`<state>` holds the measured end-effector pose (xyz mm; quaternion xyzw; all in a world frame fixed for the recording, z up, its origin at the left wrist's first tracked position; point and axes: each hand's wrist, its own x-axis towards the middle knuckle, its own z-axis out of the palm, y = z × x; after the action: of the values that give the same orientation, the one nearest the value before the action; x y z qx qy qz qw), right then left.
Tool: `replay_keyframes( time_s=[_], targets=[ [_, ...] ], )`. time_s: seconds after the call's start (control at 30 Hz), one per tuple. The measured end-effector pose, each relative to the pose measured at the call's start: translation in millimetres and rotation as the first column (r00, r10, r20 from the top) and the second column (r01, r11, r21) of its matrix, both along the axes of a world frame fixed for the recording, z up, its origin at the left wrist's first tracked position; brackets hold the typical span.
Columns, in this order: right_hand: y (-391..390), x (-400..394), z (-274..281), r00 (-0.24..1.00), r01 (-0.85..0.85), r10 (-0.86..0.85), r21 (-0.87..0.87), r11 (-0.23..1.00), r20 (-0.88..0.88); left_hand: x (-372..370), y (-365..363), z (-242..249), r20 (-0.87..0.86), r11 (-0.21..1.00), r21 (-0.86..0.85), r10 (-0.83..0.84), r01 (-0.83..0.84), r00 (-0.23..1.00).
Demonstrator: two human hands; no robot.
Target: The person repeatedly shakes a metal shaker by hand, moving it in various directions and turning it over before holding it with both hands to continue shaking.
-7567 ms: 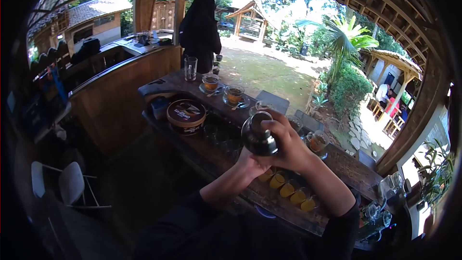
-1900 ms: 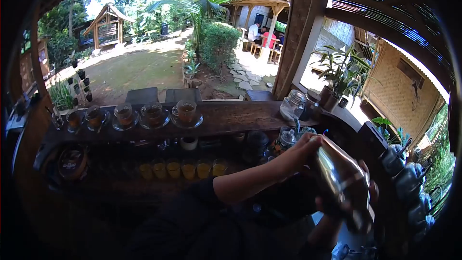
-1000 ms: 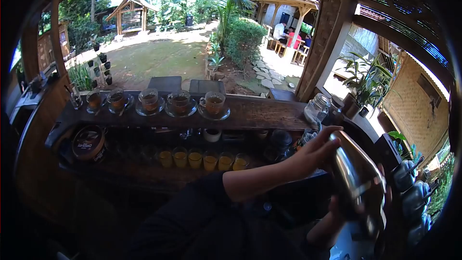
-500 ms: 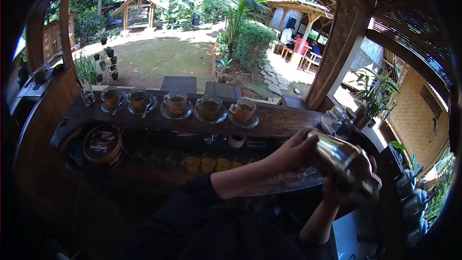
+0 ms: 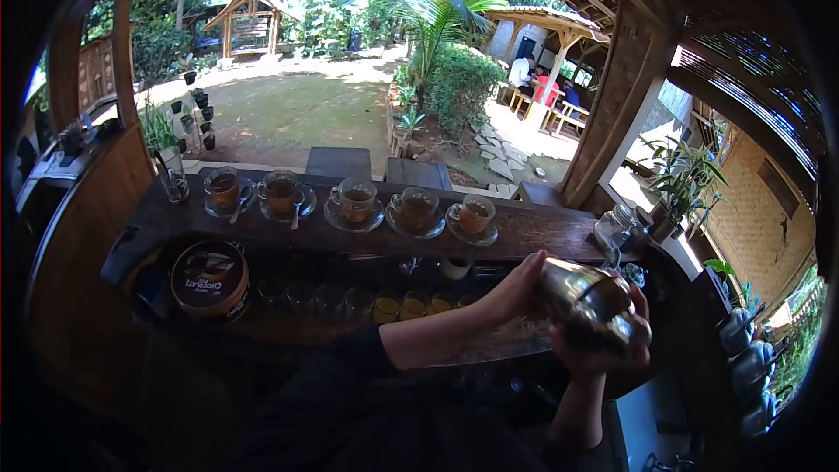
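A shiny metal shaker (image 5: 584, 297) is held tilted between both hands, right of the middle. My left hand (image 5: 523, 287) is closed round its upper left end. Fingers of my right hand (image 5: 584, 351) wrap the lower right end from below and from the side. Beyond the hands, several glass cups of brown drink, such as this cup (image 5: 357, 198), stand on saucers along the dark wooden counter (image 5: 542, 232). Spoons rest on two of the saucers. On the shelf below, glasses of yellow liquid (image 5: 413, 305) stand in a row near my left forearm.
A round chocolate tin (image 5: 210, 280) lies at the shelf's left end, beside empty glasses. One tall glass (image 5: 175, 185) stands at the counter's left end. Glass jars (image 5: 614, 225) and a potted plant (image 5: 680, 179) are at the right. People sit at a table outside.
The shaker and both hands have moved left and slightly down in the view. The counter and cups appear shifted right and lower as the camera view turned.
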<state>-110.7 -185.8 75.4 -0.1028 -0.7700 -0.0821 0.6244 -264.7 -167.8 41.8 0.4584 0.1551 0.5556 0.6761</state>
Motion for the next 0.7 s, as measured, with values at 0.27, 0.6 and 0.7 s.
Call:
replay_keyframes(
  time_s=[0.27,0.6,0.7],
  targets=[
    [-40,0,8,0.983,-0.039,0.015,-0.124,0.991,-0.185,-17,-51,32,-0.088,0.986,0.129,0.122,-0.110,0.989],
    [0,-12,-4,0.953,-0.066,0.007,-0.183,0.981,-0.304,-19,-20,17,-0.120,0.993,-0.115,-0.001,-0.013,0.993],
    [-25,10,15,0.976,0.003,-0.005,-0.008,1.000,-0.217,-4,-34,35,-0.089,0.994,0.102,0.058,-0.048,0.994]
  ],
)
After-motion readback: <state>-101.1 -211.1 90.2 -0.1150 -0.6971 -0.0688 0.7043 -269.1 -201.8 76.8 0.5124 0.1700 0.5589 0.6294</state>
